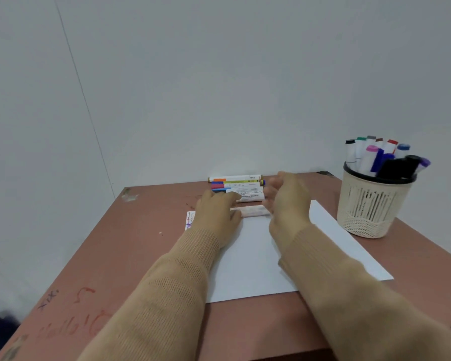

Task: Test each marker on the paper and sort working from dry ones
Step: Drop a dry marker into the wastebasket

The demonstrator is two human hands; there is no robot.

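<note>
The reddish-brown table (141, 243) carries the white sheet of paper (250, 259), which lies squarely in front of the person. The beige mesh pen holder with a black rim (372, 204) stands just beside the sheet's right edge and holds the untested upright markers (375, 157).

A row of white-barrelled markers with coloured bands (236, 187) lies side by side at the far table edge, against the wall. This appears to be one sorted group. A single pale marker (250, 211), blurred, lies across the sheet's far edge, between the hands and just beside the row.

The left hand (216, 212) lies flat, fingers extended onto the nearest marker of the row. The right hand (287, 199) stands on edge at the row's right ends, fingers apart and loosely curved. Neither hand grips anything, though whether they touch the pale marker cannot be told.

Small coloured test marks (190, 220) sit at the sheet's far left corner.

The step in hand is judged to be adding the pale marker to the row. It is done well by rolling the marker parallel to the row and squaring the ends against the right palm.
</note>
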